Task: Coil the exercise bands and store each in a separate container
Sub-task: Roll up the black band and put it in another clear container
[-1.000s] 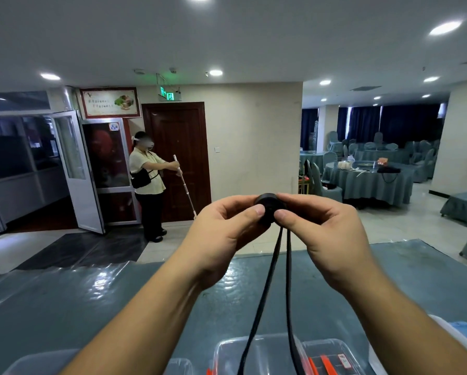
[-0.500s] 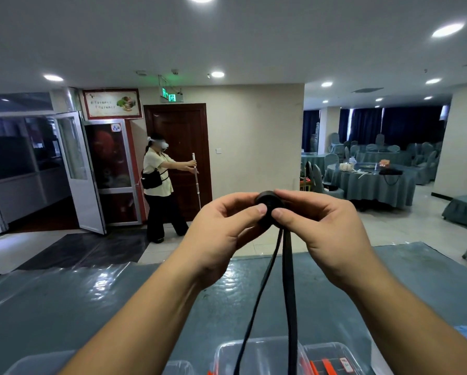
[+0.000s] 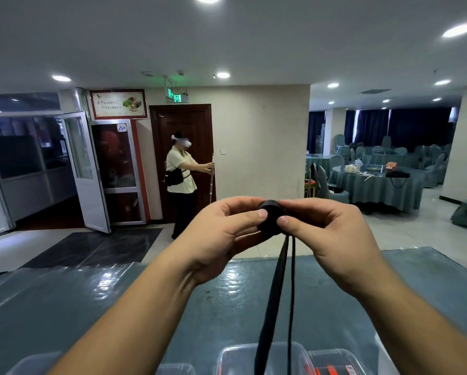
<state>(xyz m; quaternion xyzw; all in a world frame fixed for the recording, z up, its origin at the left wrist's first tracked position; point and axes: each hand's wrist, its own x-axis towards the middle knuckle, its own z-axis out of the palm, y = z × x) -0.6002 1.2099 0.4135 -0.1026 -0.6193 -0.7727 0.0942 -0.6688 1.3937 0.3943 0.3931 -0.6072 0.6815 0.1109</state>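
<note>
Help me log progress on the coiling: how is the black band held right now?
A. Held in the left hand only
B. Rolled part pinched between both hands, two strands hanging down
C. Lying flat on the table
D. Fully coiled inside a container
B: the left hand and right hand both pinch the rolled part of the black band, while its two loose strands hang toward the clear containers.

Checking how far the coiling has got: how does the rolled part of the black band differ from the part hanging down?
The rolled part is a tight round coil pinched by the left hand and right hand; the hanging part is two loose flat strands, unheld, running down past the clear container. Both are black.
</note>
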